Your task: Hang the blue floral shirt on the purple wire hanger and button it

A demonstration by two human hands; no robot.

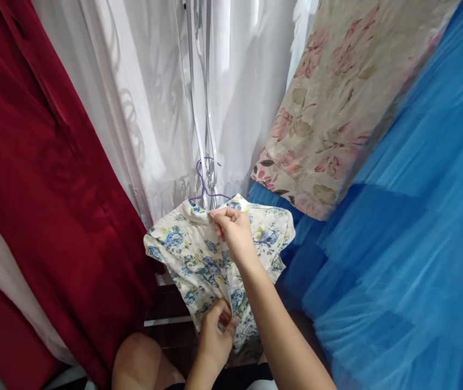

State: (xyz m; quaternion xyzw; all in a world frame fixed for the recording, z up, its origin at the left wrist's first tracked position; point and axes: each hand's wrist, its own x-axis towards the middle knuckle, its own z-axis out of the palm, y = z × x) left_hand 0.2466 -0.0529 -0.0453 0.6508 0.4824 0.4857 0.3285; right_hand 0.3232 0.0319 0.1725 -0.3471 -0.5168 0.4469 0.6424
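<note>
A white sleeveless blouse [205, 257] with blue roses and green leaves hangs from a thin purple hanger [204, 181]. My right hand [233, 227] pinches the blouse at the neckline, near the middle of its front. Lower on the same front, my left hand [216, 327] is closed on the fabric along the centre opening, thumb and fingers together. The inside of the blouse and whatever lies between the fingertips are hidden.
White garments [248, 81] hang behind, with pale ribbon-like straps [197, 97] in front. Red fabric [52, 189] hangs left. A beige floral garment [316, 124] and blue tulle [410, 260] are on the right. My bare knee [144, 360] shows below.
</note>
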